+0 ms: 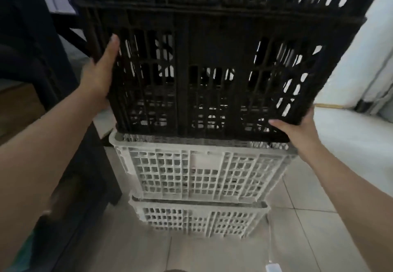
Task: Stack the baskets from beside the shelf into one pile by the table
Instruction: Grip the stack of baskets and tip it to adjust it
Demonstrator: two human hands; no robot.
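- The left hand [102,74] clasps the side wall of the black basket [212,76]. The right hand [297,131] cups its lower corner, thumb across the front, likely to steer it down squarely.
- Its base meets the rim of the upper white basket [202,171], which sits on the lower white basket [197,218].
- Nothing shows through the black slots.

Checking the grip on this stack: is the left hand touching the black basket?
Touching. The head view shows the left hand pressed against the left side of the black basket, with its thumb lying along the front corner.
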